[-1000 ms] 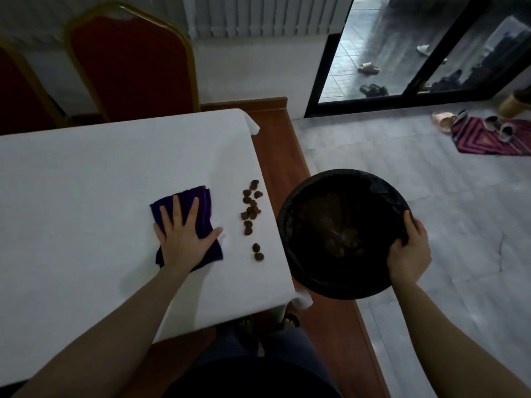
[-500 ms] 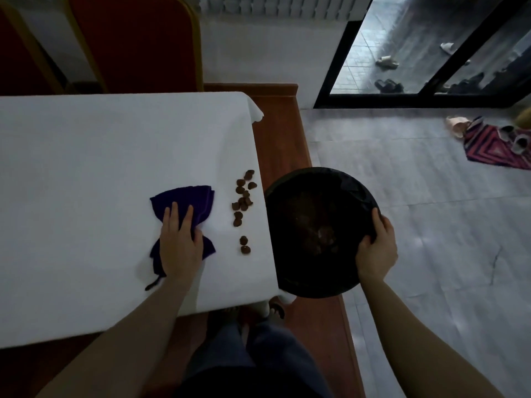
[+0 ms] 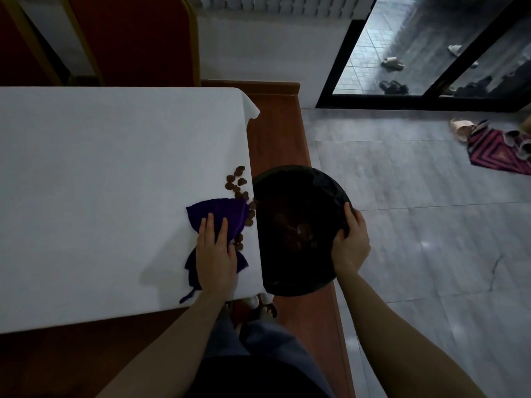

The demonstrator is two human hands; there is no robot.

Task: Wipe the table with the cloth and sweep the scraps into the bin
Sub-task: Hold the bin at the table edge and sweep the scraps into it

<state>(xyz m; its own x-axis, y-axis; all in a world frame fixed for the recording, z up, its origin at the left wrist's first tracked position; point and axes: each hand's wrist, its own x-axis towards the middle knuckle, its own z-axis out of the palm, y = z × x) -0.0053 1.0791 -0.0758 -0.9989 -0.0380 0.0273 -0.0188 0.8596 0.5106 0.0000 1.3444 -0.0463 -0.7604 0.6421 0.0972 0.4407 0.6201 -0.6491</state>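
Observation:
My left hand (image 3: 216,255) presses flat on a purple cloth (image 3: 221,214) near the right edge of the white-covered table (image 3: 100,182). Several brown scraps (image 3: 238,185) lie in a line along that edge, some touching the cloth's right side. A round black bin (image 3: 296,225) with a dark liner is held just below and against the table's right edge. My right hand (image 3: 350,242) grips the bin's right rim. A few scraps lie inside the bin.
A red chair with a gold frame (image 3: 132,38) stands behind the table. A brown wooden platform (image 3: 275,133) runs beside the table. Grey tiled floor (image 3: 416,225) lies to the right, with a striped mat (image 3: 494,153), sandals and a glass door (image 3: 431,47).
My left hand has pushed the cloth rightward up against the scraps, driving them to the table's edge. The bin has moved in against that edge.

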